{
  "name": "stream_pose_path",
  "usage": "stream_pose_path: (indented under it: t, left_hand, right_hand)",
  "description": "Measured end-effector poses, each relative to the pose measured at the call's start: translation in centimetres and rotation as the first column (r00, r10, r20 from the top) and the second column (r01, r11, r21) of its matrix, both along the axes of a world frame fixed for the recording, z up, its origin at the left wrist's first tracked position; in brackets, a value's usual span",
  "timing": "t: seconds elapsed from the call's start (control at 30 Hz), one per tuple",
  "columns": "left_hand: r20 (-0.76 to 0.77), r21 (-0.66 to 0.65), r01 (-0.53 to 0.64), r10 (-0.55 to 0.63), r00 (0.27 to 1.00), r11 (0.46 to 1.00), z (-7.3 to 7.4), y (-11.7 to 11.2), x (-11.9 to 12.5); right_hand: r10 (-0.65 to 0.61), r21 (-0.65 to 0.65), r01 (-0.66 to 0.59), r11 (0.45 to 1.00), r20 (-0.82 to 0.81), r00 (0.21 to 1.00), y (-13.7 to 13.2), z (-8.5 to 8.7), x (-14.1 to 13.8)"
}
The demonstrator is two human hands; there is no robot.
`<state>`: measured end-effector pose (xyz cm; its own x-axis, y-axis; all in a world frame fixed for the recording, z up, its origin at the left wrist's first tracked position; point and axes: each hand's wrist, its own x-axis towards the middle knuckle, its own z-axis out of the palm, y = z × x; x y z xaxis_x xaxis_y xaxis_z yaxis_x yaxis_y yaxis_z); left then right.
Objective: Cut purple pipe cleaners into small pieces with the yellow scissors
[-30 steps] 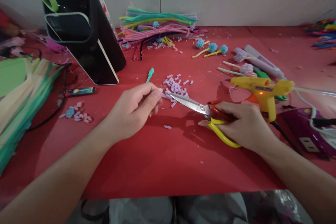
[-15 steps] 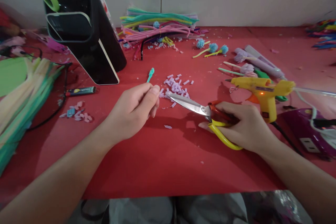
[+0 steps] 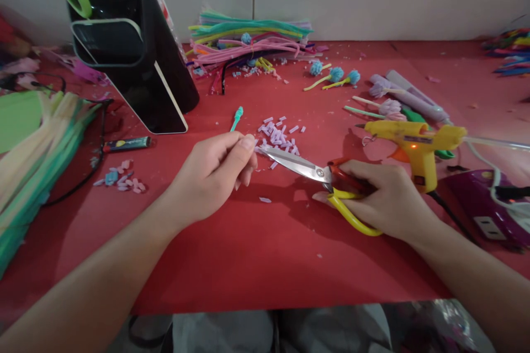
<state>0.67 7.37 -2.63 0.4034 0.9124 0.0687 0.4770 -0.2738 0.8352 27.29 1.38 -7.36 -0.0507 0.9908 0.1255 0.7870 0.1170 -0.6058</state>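
Note:
My right hand (image 3: 385, 196) grips the scissors (image 3: 300, 167), which have one red and one yellow handle. Their blades look closed, with the tip pointing left toward my other hand. Thumb and forefinger of my left hand (image 3: 219, 168) are pinched together. Lilac shows at their tips, but what they hold is too hidden to make out. Just behind and beside the scissor tip lies a pile of short lilac pieces (image 3: 278, 133), cut small. A teal stem with a knobbed end (image 3: 237, 117) pokes out from behind my left hand.
A yellow glue gun (image 3: 414, 138) with a lit light stands right, near a purple power strip (image 3: 476, 204). A tall black bottle or holder (image 3: 165, 66) rises at left by a lighter (image 3: 128, 144). Pipe cleaners (image 3: 252, 30) and blue pom-pom stems (image 3: 335, 75) lie behind.
My left hand has shifted slightly right, bringing its fingertips closer to the scissor tip. The scissors and my right hand have barely moved.

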Motion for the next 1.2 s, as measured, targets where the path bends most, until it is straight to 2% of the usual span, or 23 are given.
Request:
stream_pose_path:
  t: [0.27,0.67,0.93,1.2]
  left_hand:
    - [-0.024,0.014,-0.002,0.002,1.0,1.0,-0.02,-0.11,0.17]
    - [0.042,-0.039,0.012,-0.011,0.999,0.999,-0.19,0.05,0.1]
    - [0.028,-0.027,0.019,-0.019,0.999,0.999,0.02,0.06,0.06]
    - [0.02,-0.011,0.042,-0.042,0.999,0.999,-0.01,0.04,0.0]
  right_hand:
    - [0.017,0.028,-0.017,0.999,0.006,1.0,0.13,-0.22,0.04]
    - [-0.01,0.042,0.011,0.999,-0.012,1.0,0.1,-0.3,0.11]
    - [-0.02,-0.009,0.02,1.0,0.003,1.0,-0.03,-0.14,0.08]
    - [-0.008,0.045,0.007,0.999,0.014,1.0,0.24,-0.7,0.25]
